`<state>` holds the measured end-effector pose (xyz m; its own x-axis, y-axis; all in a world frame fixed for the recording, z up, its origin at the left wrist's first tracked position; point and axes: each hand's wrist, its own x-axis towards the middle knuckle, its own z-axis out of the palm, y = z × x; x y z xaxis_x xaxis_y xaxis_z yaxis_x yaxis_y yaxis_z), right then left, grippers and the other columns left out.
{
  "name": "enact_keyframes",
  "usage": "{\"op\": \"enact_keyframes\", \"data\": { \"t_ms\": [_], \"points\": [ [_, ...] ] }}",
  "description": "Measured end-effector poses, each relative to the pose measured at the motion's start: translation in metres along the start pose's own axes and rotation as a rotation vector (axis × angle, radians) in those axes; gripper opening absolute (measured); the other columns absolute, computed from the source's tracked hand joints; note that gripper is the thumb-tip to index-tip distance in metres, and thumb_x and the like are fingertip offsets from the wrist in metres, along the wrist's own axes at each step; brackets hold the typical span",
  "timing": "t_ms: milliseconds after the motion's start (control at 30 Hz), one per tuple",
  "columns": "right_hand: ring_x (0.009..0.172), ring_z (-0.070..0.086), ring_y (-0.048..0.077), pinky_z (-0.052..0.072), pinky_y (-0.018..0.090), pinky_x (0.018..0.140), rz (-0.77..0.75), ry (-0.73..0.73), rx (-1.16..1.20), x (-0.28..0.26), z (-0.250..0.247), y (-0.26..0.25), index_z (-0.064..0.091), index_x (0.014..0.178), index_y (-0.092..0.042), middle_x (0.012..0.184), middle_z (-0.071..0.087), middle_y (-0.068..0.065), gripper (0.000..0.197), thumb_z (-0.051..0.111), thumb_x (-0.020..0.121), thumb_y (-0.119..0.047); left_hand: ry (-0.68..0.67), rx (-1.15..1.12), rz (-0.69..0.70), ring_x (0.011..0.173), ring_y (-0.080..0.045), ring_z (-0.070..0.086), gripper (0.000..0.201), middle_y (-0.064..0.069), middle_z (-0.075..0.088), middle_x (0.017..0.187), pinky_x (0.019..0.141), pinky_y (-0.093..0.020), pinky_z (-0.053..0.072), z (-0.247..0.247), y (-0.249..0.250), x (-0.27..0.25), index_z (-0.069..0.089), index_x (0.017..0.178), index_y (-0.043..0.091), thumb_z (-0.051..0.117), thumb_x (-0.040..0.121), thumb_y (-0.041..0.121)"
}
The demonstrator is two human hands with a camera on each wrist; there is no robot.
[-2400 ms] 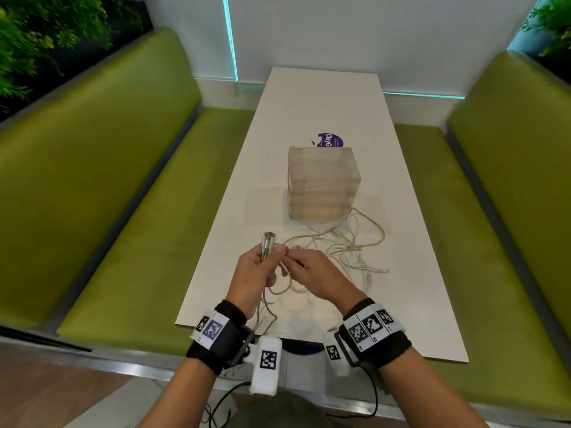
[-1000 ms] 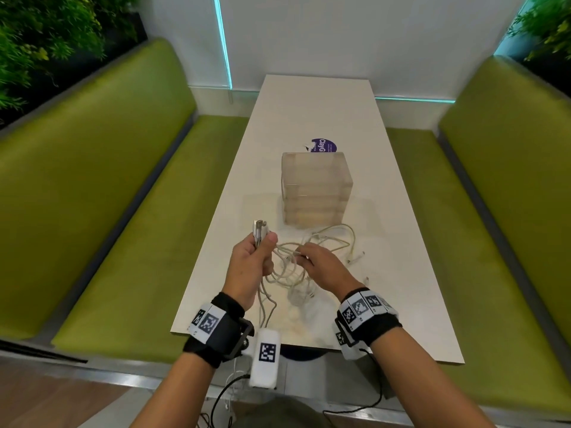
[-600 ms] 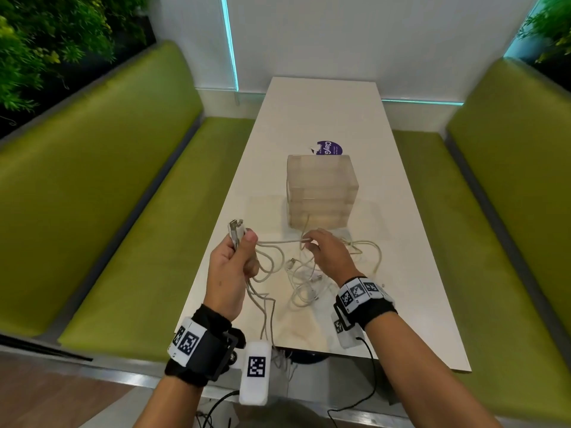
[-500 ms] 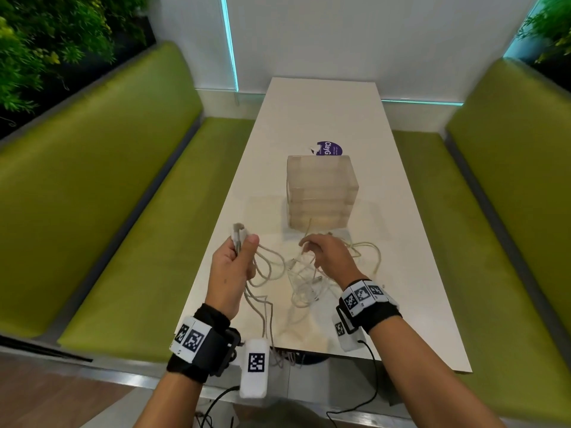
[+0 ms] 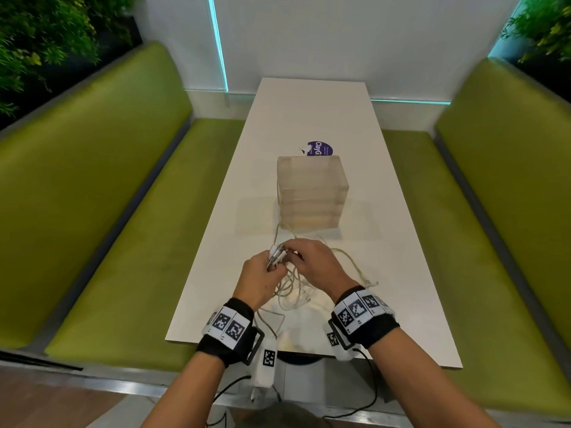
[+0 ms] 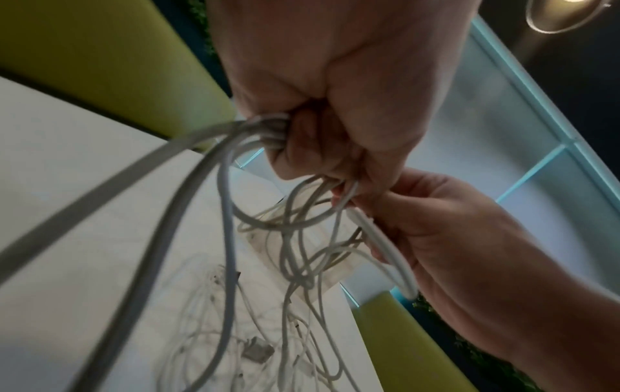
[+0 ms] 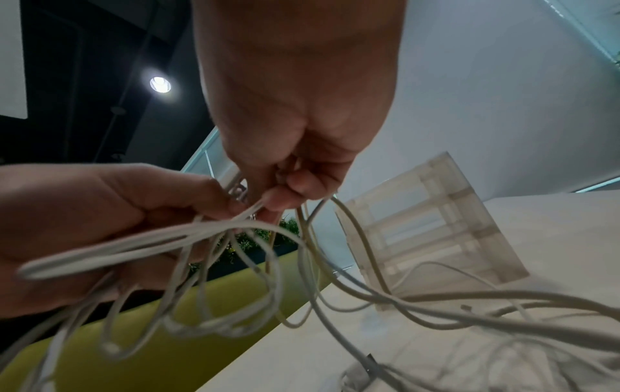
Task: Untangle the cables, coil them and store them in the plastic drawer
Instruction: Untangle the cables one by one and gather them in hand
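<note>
A tangle of thin white cables (image 5: 292, 288) hangs from both hands above the near end of the white table (image 5: 401, 242). My left hand (image 5: 259, 278) grips a bundle of cable loops (image 6: 261, 127) with their plug ends sticking up. My right hand (image 5: 315, 261) meets it from the right and pinches a cable strand (image 7: 302, 207) at the left hand's fingertips. More cable (image 5: 355, 264) trails over the table to the right. The translucent plastic drawer unit (image 5: 312, 193) stands behind the hands with its drawers closed.
A purple round sticker (image 5: 319, 148) lies on the table behind the drawer unit. Green benches (image 5: 108, 211) line both sides, the right one (image 5: 494, 227) just as close. Loose plug ends (image 6: 256, 350) rest on the tabletop under the hands.
The right hand came back from near the drawer unit to the left hand, bringing a cable strand with it. The left hand moved right and kept its grip on the bundle.
</note>
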<state>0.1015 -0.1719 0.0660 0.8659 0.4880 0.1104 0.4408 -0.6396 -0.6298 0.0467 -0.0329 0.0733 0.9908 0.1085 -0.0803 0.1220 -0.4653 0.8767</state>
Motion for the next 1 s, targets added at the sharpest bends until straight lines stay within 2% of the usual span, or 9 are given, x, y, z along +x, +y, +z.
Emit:
{"op": "enact_keyframes", "data": {
  "t_ms": [133, 267, 333, 467, 600, 667, 800, 900, 1000],
  "points": [
    [0.094, 0.06, 0.013, 0.049, 0.035, 0.08, 0.03, -0.018, -0.059, 0.0, 0.003, 0.006, 0.061, 0.113, -0.027, 0.112, 0.063, -0.011, 0.026, 0.053, 0.092, -0.014, 0.045, -0.029, 0.018, 0.05, -0.012, 0.032, 0.024, 0.005, 0.039, 0.056, 0.044, -0.017, 0.028, -0.004, -0.001, 0.004, 0.047, 0.065, 0.015, 0.056, 0.086, 0.008],
    [0.068, 0.057, 0.018, 0.051, 0.033, 0.065, 0.085, 0.106, 0.009, 0.0, 0.008, 0.012, 0.06, 0.115, -0.026, 0.116, 0.048, -0.007, 0.035, 0.052, 0.089, -0.006, 0.059, 0.005, 0.0, 0.051, -0.014, 0.034, 0.02, 0.003, 0.041, 0.056, 0.044, -0.019, 0.028, -0.011, -0.007, 0.009, 0.047, 0.067, 0.01, 0.055, 0.086, 0.01],
    [0.065, 0.056, 0.018, 0.049, 0.03, 0.066, 0.113, 0.102, 0.01, 0.002, 0.006, 0.015, 0.061, 0.116, -0.025, 0.119, 0.044, -0.007, 0.033, 0.054, 0.089, -0.007, 0.063, 0.023, -0.012, 0.052, -0.014, 0.033, 0.02, 0.002, 0.041, 0.057, 0.043, -0.018, 0.027, -0.016, -0.011, 0.011, 0.047, 0.068, 0.009, 0.055, 0.086, 0.011],
    [0.086, 0.06, 0.02, 0.044, 0.025, 0.071, 0.199, 0.09, -0.085, 0.009, -0.001, 0.038, 0.067, 0.098, -0.014, 0.113, 0.052, -0.004, 0.024, 0.051, 0.087, 0.0, 0.168, -0.023, 0.013, 0.052, -0.013, 0.029, 0.029, 0.001, 0.037, 0.057, 0.043, -0.018, 0.026, -0.029, -0.011, 0.01, 0.04, 0.063, 0.013, 0.055, 0.087, 0.007],
    [0.093, 0.061, 0.022, 0.04, 0.023, 0.076, 0.297, 0.125, -0.028, 0.009, -0.01, 0.065, 0.07, 0.087, -0.01, 0.101, 0.059, -0.001, 0.022, 0.051, 0.087, 0.001, 0.2, -0.118, -0.007, 0.053, -0.012, 0.026, 0.032, 0.003, 0.031, 0.057, 0.047, -0.024, 0.023, -0.046, -0.014, 0.012, 0.037, 0.063, 0.015, 0.054, 0.088, 0.007],
    [0.097, 0.061, 0.022, 0.043, 0.024, 0.081, 0.262, 0.108, 0.014, 0.007, -0.014, 0.067, 0.07, 0.098, -0.013, 0.108, 0.062, 0.0, 0.022, 0.052, 0.09, -0.004, 0.175, -0.134, -0.014, 0.052, -0.012, 0.025, 0.032, 0.005, 0.031, 0.056, 0.049, -0.028, 0.022, -0.049, -0.016, 0.012, 0.037, 0.064, 0.016, 0.055, 0.088, 0.007],
    [0.122, 0.051, 0.018, 0.036, 0.024, 0.098, 0.192, 0.054, 0.035, 0.003, -0.021, 0.052, 0.062, 0.123, -0.019, 0.133, 0.057, 0.001, 0.031, 0.049, 0.096, -0.013, 0.115, -0.15, -0.004, 0.049, -0.011, 0.026, 0.026, 0.007, 0.031, 0.054, 0.05, -0.029, 0.022, -0.051, -0.018, 0.007, 0.042, 0.067, 0.013, 0.055, 0.089, 0.008],
    [0.135, 0.038, 0.022, 0.032, 0.035, 0.111, 0.139, 0.048, 0.001, -0.004, -0.027, 0.032, 0.053, 0.134, -0.024, 0.144, 0.046, 0.001, 0.041, 0.051, 0.095, -0.012, 0.052, -0.166, -0.005, 0.047, -0.007, 0.026, 0.024, 0.012, 0.032, 0.052, 0.048, -0.027, 0.023, -0.051, -0.016, -0.003, 0.044, 0.068, 0.009, 0.054, 0.09, 0.008],
    [0.135, 0.034, 0.016, 0.031, 0.036, 0.112, 0.105, -0.098, 0.082, -0.019, -0.033, 0.006, 0.043, 0.14, -0.031, 0.147, 0.041, -0.003, 0.055, 0.064, 0.089, -0.026, 0.0, -0.165, 0.014, 0.046, -0.005, 0.027, 0.022, 0.012, 0.032, 0.051, 0.047, -0.02, 0.024, -0.052, -0.009, -0.018, 0.045, 0.073, -0.002, 0.053, 0.091, 0.007]
  ]
}}
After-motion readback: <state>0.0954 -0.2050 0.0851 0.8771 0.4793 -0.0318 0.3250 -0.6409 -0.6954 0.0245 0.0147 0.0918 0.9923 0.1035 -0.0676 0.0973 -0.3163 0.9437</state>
